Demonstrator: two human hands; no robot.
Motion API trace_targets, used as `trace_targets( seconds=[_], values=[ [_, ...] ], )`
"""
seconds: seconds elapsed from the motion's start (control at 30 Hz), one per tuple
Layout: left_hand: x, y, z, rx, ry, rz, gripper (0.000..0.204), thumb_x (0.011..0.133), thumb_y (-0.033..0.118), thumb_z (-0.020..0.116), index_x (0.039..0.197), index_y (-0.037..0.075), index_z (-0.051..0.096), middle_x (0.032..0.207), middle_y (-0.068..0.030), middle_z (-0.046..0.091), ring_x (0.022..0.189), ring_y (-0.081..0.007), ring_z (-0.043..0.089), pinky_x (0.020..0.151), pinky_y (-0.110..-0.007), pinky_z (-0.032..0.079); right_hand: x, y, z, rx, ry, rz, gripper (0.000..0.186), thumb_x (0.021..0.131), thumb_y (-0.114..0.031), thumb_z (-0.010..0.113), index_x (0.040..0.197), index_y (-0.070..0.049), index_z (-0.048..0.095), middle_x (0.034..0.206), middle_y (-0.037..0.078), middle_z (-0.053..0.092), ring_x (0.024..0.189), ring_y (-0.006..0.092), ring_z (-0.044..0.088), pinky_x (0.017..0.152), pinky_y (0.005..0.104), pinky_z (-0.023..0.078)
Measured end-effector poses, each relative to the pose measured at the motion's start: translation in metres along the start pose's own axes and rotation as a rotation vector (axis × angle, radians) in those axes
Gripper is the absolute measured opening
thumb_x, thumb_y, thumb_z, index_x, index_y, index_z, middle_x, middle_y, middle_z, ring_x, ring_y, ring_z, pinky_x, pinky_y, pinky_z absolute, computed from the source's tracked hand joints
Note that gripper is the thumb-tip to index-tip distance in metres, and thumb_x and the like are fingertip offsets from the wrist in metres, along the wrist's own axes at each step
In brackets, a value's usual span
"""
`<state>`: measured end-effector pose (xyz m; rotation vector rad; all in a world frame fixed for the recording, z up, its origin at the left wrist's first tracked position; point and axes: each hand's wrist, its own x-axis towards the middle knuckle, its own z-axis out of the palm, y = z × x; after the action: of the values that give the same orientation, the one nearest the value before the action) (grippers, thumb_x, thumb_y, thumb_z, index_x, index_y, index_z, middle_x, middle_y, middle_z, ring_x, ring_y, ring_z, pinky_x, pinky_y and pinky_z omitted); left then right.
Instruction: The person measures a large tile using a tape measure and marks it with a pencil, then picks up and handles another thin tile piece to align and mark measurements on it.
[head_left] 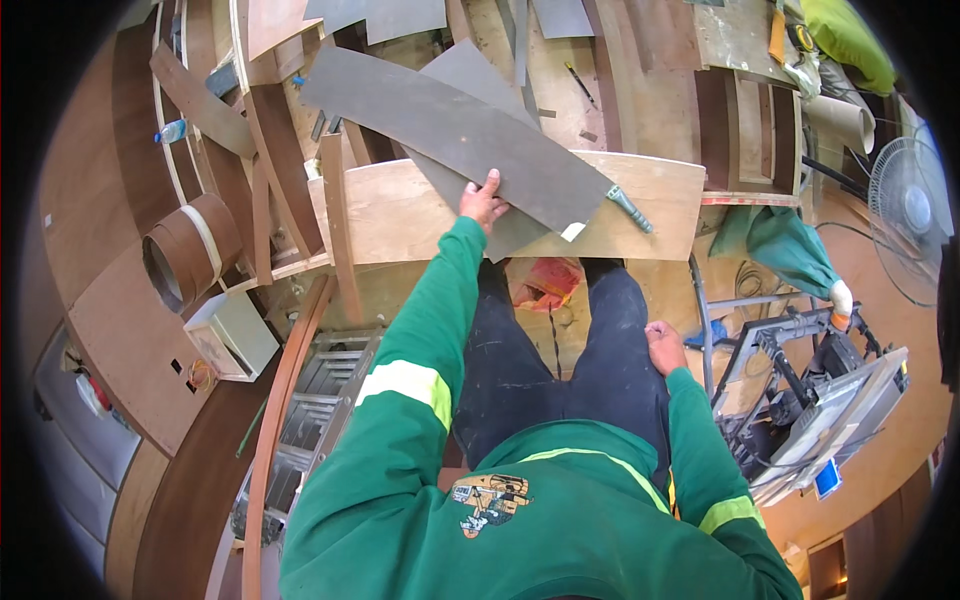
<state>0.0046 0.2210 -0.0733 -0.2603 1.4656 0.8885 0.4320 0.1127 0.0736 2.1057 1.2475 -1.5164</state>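
Note:
A long dark grey sheet (pixel 440 130), thin and flat like laminate, lies slantwise over other grey sheets (pixel 480 82) and across a curved plywood board (pixel 660 190). At its near edge is my left hand (pixel 483 204), thumb and fingers closed on it. The fingertips are partly hidden. A slim tool with a teal grip (pixel 628 208) rests by the sheet's right end, close to a small white patch (pixel 573 231) at its corner. Beside my right thigh hangs my right hand (pixel 666 347), fingers curled, with nothing visible in them.
Wooden frame partitions (pixel 745 130) stand beyond the board. To the left are a rolled brown sheet (pixel 195 250), a white box (pixel 232 335) and a metal ladder (pixel 325 400). On the right are a white fan (pixel 912 200), a black-framed machine (pixel 800 390) and a green cloth (pixel 785 245).

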Motion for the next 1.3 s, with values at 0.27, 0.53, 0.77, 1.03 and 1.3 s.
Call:
trace_targets(
  seconds=[0.27, 0.53, 0.77, 1.03, 1.3],
  values=[
    [-0.050, 0.043, -0.049, -0.113, -0.049, 0.270, 0.053, 0.098, 0.034, 0.067, 0.137, 0.009, 0.042, 0.132, -0.0084, 0.058, 0.118, -0.0239, 0.059, 0.098, -0.048, 0.048, 0.145, -0.135, 0.018, -0.012, 0.259, -0.433, 0.031, 0.093, -0.025, 0.064, 0.111, 0.000, 0.064, 0.104, 0.023, 0.067, 0.101, 0.0423, 0.063, 0.090, 0.0467, 0.049],
    [-0.094, 0.010, -0.102, -0.094, 0.056, 0.249, 0.052, 0.097, 0.036, 0.067, 0.137, 0.010, 0.046, 0.130, -0.0056, 0.060, 0.116, -0.0189, 0.059, 0.095, -0.041, 0.051, 0.241, -0.331, 0.074, -0.337, 0.036, -0.351, 0.045, 0.088, -0.036, 0.071, 0.122, -0.007, 0.062, 0.125, 0.017, 0.065, 0.118, 0.0359, 0.059, 0.099, 0.0573, 0.041],
    [-0.132, -0.047, -0.091, -0.254, 0.143, 0.306, 0.047, 0.097, 0.037, 0.068, 0.133, 0.011, 0.051, 0.129, -0.0040, 0.061, 0.116, -0.0186, 0.059, 0.097, -0.043, 0.051, 0.236, -0.297, 0.046, -0.030, -0.138, -0.469, 0.036, 0.094, -0.019, 0.064, 0.125, -0.003, 0.061, 0.126, 0.019, 0.065, 0.119, 0.0325, 0.061, 0.103, 0.0385, 0.045],
    [-0.125, -0.124, -0.029, -0.532, 0.046, 0.184, 0.040, 0.097, 0.032, 0.068, 0.128, 0.012, 0.054, 0.131, -0.0048, 0.060, 0.120, -0.0207, 0.058, 0.100, -0.045, 0.049, 0.250, -0.389, -0.047, -0.143, 0.250, -0.964, 0.036, 0.098, -0.017, 0.057, 0.129, 0.001, 0.060, 0.128, 0.023, 0.064, 0.122, 0.0347, 0.060, 0.105, 0.0397, 0.045],
    [-0.073, -0.181, 0.087, 0.052, -0.390, -0.534, 0.072, 0.090, 0.049, 0.070, 0.146, 0.011, 0.046, 0.131, -0.0086, 0.060, 0.120, -0.0257, 0.057, 0.100, -0.044, 0.048, 0.259, -0.517, -0.103, -0.329, 0.977, -1.575, 0.032, 0.093, -0.015, 0.059, 0.121, 0.000, 0.057, 0.089, 0.012, 0.064, 0.071, 0.0239, 0.063, 0.070, 0.0376, 0.054]
  ],
)
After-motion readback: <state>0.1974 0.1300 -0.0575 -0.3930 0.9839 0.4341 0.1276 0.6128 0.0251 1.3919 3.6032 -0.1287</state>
